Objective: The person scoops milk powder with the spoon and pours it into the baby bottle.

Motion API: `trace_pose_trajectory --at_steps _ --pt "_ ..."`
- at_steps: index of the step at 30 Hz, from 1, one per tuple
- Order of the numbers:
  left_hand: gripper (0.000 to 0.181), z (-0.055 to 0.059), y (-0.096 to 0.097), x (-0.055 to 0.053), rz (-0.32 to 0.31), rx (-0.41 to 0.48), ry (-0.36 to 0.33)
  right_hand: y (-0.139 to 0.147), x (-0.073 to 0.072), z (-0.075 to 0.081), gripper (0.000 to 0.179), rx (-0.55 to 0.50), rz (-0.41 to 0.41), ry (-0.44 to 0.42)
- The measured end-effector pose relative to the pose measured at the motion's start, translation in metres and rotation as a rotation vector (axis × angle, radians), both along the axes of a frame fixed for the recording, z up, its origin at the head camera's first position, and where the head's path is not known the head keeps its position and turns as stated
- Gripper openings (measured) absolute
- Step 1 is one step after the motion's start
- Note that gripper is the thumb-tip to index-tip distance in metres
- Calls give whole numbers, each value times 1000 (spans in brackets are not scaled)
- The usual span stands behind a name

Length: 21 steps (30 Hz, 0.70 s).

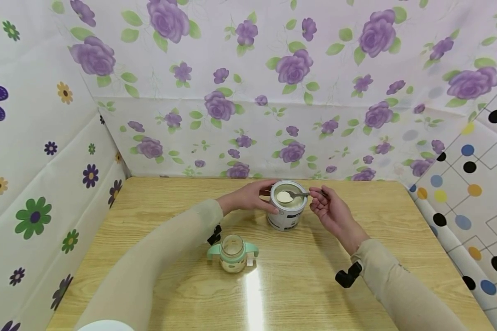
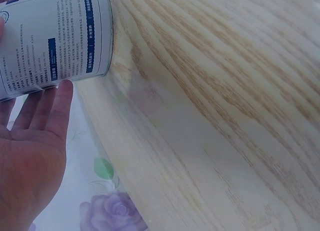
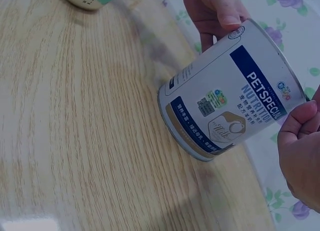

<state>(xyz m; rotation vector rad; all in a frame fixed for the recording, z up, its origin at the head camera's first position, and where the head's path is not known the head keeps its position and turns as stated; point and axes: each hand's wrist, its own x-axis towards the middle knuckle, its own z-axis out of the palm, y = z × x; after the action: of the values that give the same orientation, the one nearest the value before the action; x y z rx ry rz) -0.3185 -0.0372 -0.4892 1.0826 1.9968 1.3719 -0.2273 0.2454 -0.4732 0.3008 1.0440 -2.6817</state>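
Observation:
A white milk powder can (image 1: 285, 219) with dark blue label bands stands open-topped on the table. My left hand (image 1: 252, 196) holds it from the left, fingers round the far side and thumb on the near side. In the left wrist view, part of the left hand (image 2: 35, 156) shows against the printed can (image 2: 55, 41). My right hand (image 1: 330, 212) pinches the handle of a spoon (image 1: 301, 194), whose bowl carries pale powder (image 1: 284, 196) at the can's mouth. The right wrist view shows the right hand (image 3: 302, 151) beside the can's rim; the spoon is mostly hidden there.
A baby bottle (image 1: 233, 264) with mint-green side handles and no lid stands nearer me, left of the can. Flowered cloth (image 1: 248, 133) rises behind the wooden table (image 1: 306, 285), with patterned sheets on both sides. A white rounded edge (image 1: 105, 325) shows at bottom left.

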Motion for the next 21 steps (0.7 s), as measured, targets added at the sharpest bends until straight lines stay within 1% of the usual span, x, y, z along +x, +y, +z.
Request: trace_pose_trajectory --at_steps 3,6,9,12,16,19,21 --pt "87 1 0 0 -7 -11 -6 0 0 2 48 3 -1 -1" --pt "90 5 -4 0 -1 -46 -29 -1 1 3 47 13 -1 8" --pt "94 11 -19 2 30 -96 -58 -2 1 2 47 19 14 16" --pt "95 21 -39 6 63 -132 -75 -2 1 1 47 8 22 15" --pt "89 40 -71 19 78 -139 -82 0 0 1 47 -22 16 9" --pt "86 51 -96 35 69 -116 -94 1 -2 3 47 -41 17 6" --pt "86 55 -112 48 62 -96 -102 1 -4 6 48 -42 21 7"
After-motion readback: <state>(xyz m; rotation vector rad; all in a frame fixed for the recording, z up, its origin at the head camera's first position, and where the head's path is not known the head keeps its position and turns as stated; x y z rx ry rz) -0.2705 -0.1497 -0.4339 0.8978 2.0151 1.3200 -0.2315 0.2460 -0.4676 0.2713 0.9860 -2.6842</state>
